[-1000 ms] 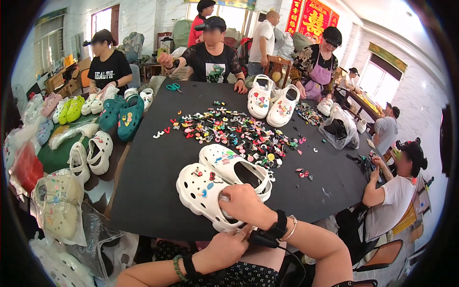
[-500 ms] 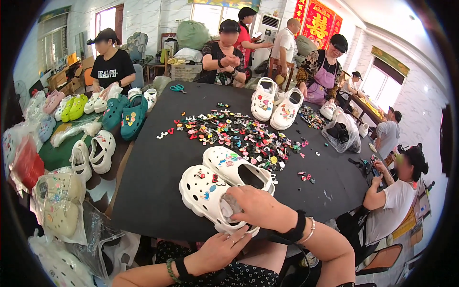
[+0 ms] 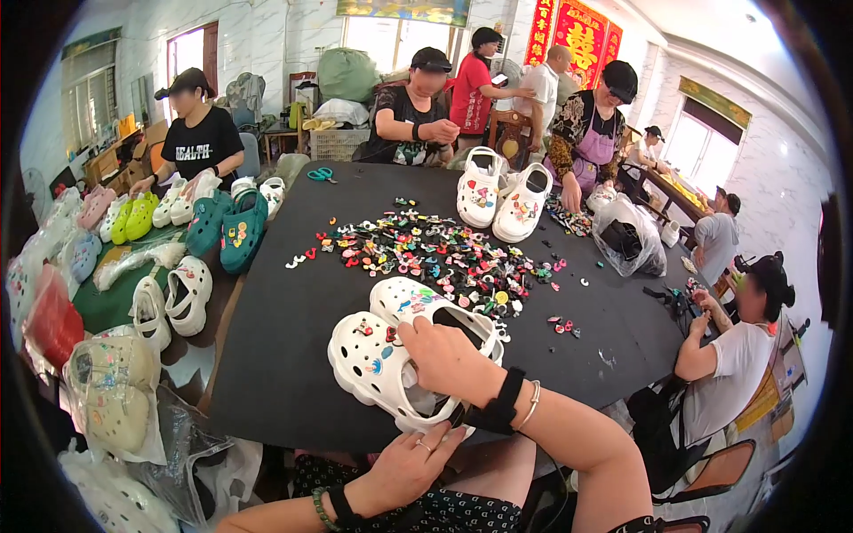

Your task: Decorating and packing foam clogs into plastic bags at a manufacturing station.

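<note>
- Where the view curves at the left, cream shoes [image 3: 111, 400] in clear plastic lie well to the left of the left hand [image 3: 410, 466].
- Lime-green shoes [image 3: 139, 204] stand farther beyond that hand, also to its left.
- White strapped shoes [image 3: 188, 298] are nearer to it, on the same side.
- Teal shoes [image 3: 242, 233], dotted with charms, stand just beyond those.
- Teal-handled scissors [image 3: 322, 175] lie far beyond both hands, on the black table [image 3: 275, 355].
- The near white shoe [image 3: 366, 364] sits between the hands, toe pointing away from the left one.
- The left hand has its fingers stretched along this shoe's heel; I cannot tell whether it grips.
- The far white shoe [image 3: 413, 298] lies just beyond the right hand [image 3: 453, 360], beside the near one.
- A heap of small colourful charms [image 3: 426, 253] spreads beyond that shoe.
- The right hand bends over the near shoe's opening, fingertips partly hidden; what it holds, I cannot tell.
- A decorated white pair [image 3: 480, 200] stands beyond the right hand.
- A clear bag [image 3: 653, 253] lies to its right, well apart.
</note>
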Available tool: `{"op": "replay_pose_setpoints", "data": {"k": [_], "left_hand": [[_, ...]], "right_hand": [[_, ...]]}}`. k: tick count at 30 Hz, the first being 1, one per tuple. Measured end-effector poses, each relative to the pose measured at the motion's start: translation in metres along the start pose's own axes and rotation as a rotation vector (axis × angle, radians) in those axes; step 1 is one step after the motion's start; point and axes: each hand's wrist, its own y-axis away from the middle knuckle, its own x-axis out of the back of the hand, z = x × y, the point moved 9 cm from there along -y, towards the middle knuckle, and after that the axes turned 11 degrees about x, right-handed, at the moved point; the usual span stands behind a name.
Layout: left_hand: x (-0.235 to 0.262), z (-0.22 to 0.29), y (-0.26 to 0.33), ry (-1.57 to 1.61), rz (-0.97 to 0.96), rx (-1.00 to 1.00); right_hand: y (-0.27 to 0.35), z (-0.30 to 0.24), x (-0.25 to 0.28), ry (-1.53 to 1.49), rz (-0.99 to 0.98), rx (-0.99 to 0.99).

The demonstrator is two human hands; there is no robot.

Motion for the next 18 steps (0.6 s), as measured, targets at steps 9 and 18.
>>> {"op": "replay_pose_setpoints", "data": {"k": [9, 18], "left_hand": [[0.022, -0.013, 0.012, 0.124, 0.087, 0.075], [0.007, -0.067, 0.007, 0.061, 0.081, 0.425]], "right_hand": [[0.034, 0.045, 0.023, -0.477, -0.008, 0.106], [0.095, 0.112, -0.013, -0.034, -0.167, -0.092]]}}
